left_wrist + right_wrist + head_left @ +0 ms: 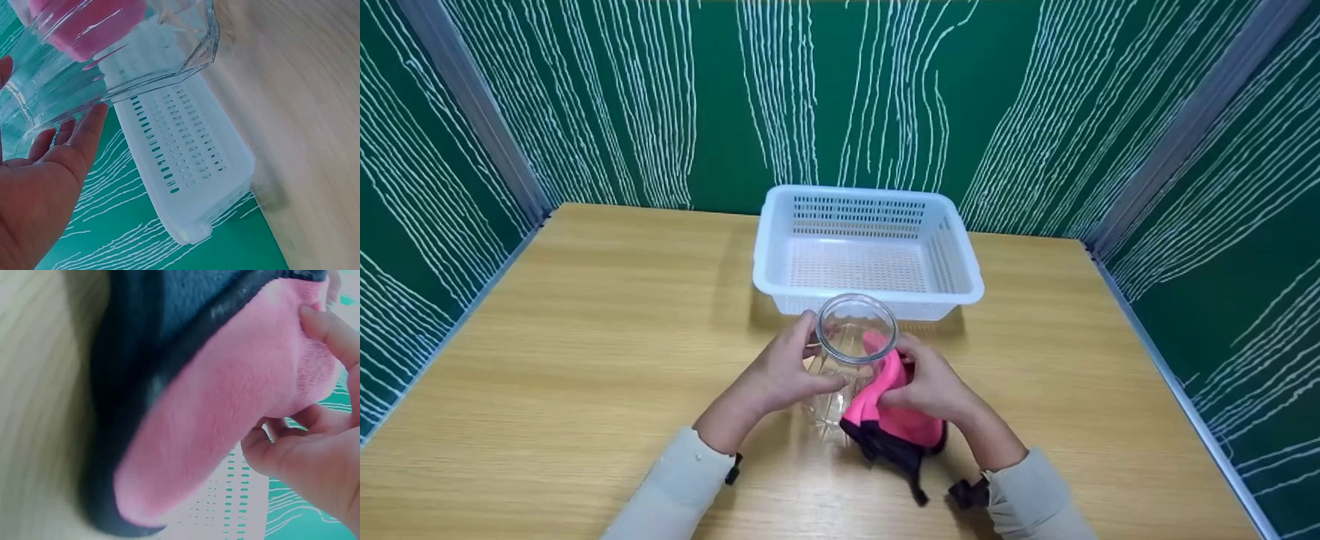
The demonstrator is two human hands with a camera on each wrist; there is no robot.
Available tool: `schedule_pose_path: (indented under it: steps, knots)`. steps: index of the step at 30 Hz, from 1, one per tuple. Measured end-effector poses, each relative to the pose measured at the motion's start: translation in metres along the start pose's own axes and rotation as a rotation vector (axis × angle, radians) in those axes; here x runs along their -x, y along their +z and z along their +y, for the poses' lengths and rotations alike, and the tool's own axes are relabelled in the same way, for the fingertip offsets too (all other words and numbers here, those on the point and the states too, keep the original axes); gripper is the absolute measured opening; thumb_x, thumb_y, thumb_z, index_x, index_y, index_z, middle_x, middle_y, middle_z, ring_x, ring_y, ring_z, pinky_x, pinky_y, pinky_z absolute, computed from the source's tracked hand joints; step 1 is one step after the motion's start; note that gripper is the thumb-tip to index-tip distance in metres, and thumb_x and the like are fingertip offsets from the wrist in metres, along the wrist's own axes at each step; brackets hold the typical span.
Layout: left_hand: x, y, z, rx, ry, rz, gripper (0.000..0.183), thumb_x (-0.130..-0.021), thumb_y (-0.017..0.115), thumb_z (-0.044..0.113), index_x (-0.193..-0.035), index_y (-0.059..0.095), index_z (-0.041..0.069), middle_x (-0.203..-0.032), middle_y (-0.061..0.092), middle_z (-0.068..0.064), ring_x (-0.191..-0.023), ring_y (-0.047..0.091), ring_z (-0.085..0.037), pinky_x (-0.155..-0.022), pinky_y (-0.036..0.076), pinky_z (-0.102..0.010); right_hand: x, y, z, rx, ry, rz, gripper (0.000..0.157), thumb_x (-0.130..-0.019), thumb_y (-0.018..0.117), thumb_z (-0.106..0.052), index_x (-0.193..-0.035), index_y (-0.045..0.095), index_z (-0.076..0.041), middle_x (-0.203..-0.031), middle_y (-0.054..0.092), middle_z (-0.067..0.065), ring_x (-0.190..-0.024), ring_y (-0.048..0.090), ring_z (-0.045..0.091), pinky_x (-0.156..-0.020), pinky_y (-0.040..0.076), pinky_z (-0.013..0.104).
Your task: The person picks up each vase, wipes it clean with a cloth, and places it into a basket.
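A clear glass jar (847, 355) stands in front of me, tilted a little, its round open mouth facing up toward my head. My left hand (787, 371) holds it from the left side, with thumb and fingers around the glass. In the left wrist view, the fingers of that hand (50, 180) touch the faceted jar (152, 73), and pink shows through it. My right hand (931, 382) grips a pink cloth with black edging (911, 426) against the jar's right side. In the right wrist view, thumb and fingers pinch the fuzzy cloth (225, 388).
A white plastic basket (870, 294) with slotted walls stands just behind the jar, with nothing visible inside. The wooden table (607, 337) spreads out on both sides. Green panels with white lines (720, 112) enclose the back and sides.
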State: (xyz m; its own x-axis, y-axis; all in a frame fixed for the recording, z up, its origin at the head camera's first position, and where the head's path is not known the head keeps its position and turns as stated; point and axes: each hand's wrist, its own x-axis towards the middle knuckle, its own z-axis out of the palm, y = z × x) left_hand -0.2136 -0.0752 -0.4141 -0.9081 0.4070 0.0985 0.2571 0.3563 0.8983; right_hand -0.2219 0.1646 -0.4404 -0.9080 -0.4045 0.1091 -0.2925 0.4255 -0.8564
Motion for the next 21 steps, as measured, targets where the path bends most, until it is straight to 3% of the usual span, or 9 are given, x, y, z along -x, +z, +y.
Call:
schedule_pose_path:
  steps: [8,14,21]
  knots:
    - [-0.002,-0.001,-0.003,0.030,0.022,-0.005,0.065,-0.073,0.082,0.016,-0.128,0.046,0.014,-0.128,0.055,-0.001,-0.123,0.055,-0.020,-0.107,0.046,-0.035,-0.003,0.001,-0.011,-0.174,-0.098,0.088,0.057,-0.065,0.080,0.003,-0.119,0.062,-0.003,-0.110,0.061,0.014,-0.091,0.059,0.014,-0.077,0.052,0.020]
    - [-0.002,-0.001,-0.003,0.045,0.023,-0.010,0.064,-0.074,0.079,0.011,-0.129,0.046,0.013,-0.131,0.054,-0.003,-0.125,0.053,-0.021,-0.108,0.045,-0.034,-0.007,-0.004,-0.017,-0.279,-0.200,0.079,0.052,-0.068,0.077,0.007,-0.117,0.061,0.003,-0.107,0.061,0.021,-0.086,0.058,0.013,-0.071,0.053,0.019]
    - [-0.002,0.000,-0.005,0.075,0.068,-0.014,0.064,-0.074,0.078,0.007,-0.130,0.047,0.008,-0.131,0.056,-0.012,-0.124,0.055,-0.030,-0.108,0.045,-0.036,-0.007,-0.011,-0.019,-0.340,-0.204,0.056,0.052,-0.067,0.076,0.009,-0.117,0.060,0.007,-0.100,0.062,0.017,-0.084,0.056,0.011,-0.071,0.051,0.018]
